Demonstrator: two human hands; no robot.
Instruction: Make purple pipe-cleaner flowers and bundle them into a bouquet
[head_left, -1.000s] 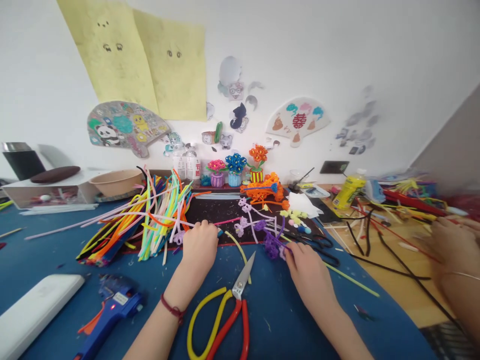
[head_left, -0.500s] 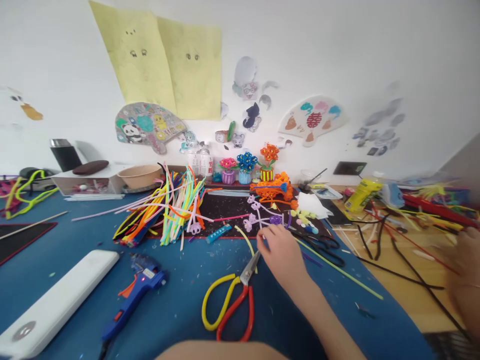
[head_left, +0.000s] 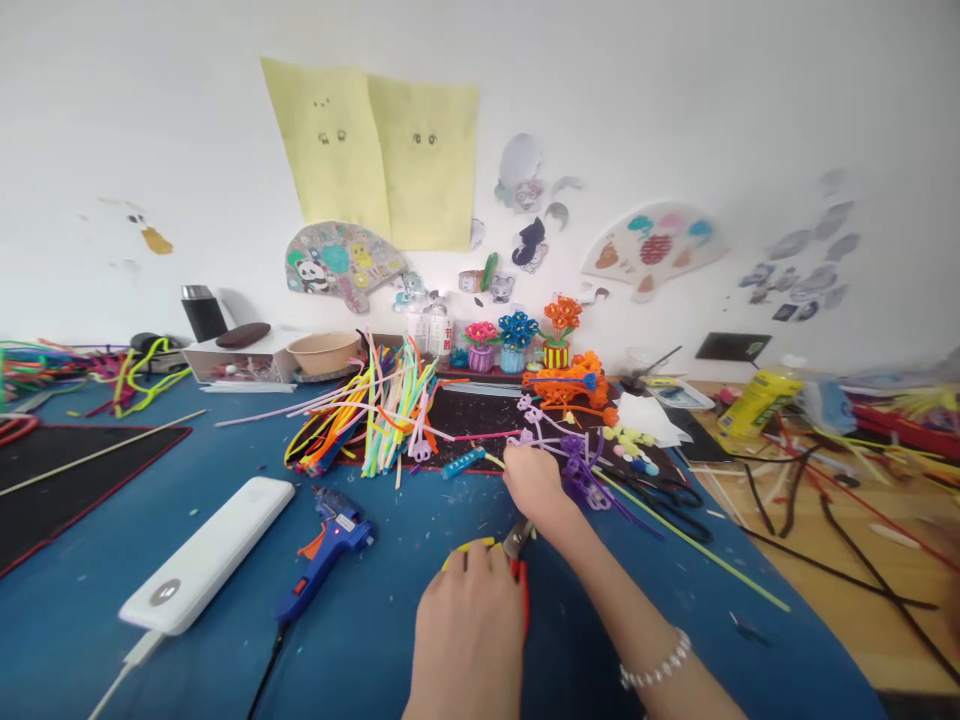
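The hands work low on the blue tabletop (head_left: 150, 520). The left hand (head_left: 469, 620) lies curled over the handles of the scissors (head_left: 517, 538), and the right hand (head_left: 534, 487) bunches its fingers at a yellow pipe cleaner (head_left: 493, 460) by the black mat (head_left: 472, 415); whether either truly grips cannot be told. To their left lie the pipe cleaner pile (head_left: 375, 420), a white power bank (head_left: 210, 555) and a blue glue gun (head_left: 326, 545).

The scissors (head_left: 519, 540) are lying on the desk (head_left: 360, 650), just right of the glue gun (head_left: 322, 545), with the power bank (head_left: 206, 555) lying further left. Behind them the pipe-cleaner pile (head_left: 375, 410) is sprawling, and the flower pots (head_left: 514, 350) are standing behind it against the wall (head_left: 675, 100).
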